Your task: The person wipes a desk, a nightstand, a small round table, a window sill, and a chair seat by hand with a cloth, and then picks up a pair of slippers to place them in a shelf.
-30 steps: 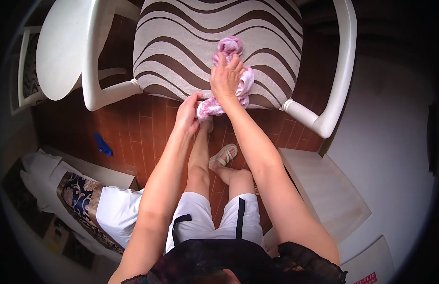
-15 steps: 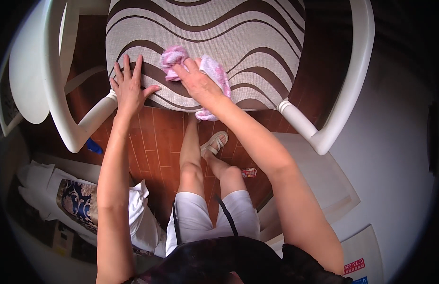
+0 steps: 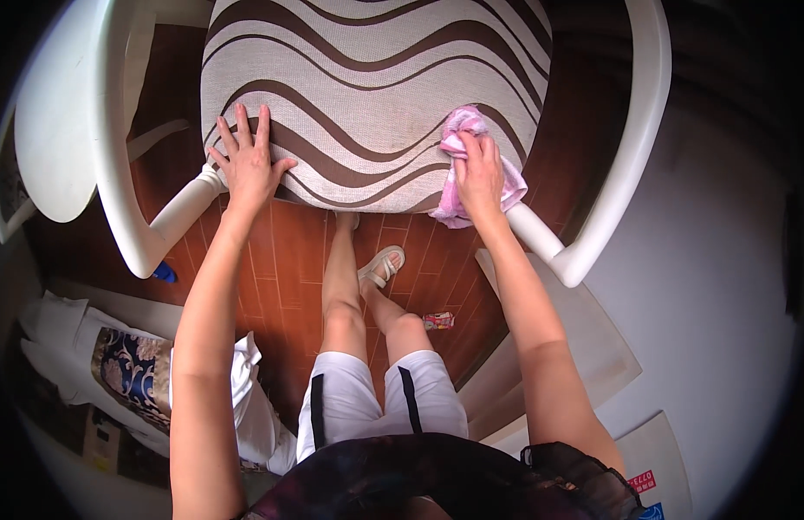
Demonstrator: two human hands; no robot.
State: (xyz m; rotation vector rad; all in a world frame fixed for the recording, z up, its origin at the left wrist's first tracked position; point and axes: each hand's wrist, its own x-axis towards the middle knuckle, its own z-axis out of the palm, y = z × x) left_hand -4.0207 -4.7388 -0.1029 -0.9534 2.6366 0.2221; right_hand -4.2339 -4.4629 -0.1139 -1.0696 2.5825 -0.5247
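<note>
The pink-and-white cloth (image 3: pixel 460 128) lies at the near right corner of the chair's striped seat (image 3: pixel 359 113), directly beneath your right hand (image 3: pixel 480 178). Its long axis runs roughly from the near edge toward the far side, in line with your forearm: a bunched end shows past your fingertips, loose folds flare on both sides of your palm, and the lower part reaches over the near edge. Your right hand is the nearer one, its fingers curled down and closed on the cloth; you cannot tell how much fabric they gather underneath.

Your left hand (image 3: pixel 253 169) rests near the seat's near left corner, fingers spread apart, thumb pointing toward the cloth but well apart from it, holding nothing. Beyond the seat's corners, white armrests (image 3: pixel 636 147) curve along both sides.

As for writing, a red label (image 3: pixel 642 479) with pale characters sits above a blue one (image 3: pixel 651 511) on a pale panel at lower right. The small pinkish packet (image 3: pixel 437 321) on the floor carries print too small to read.
</note>
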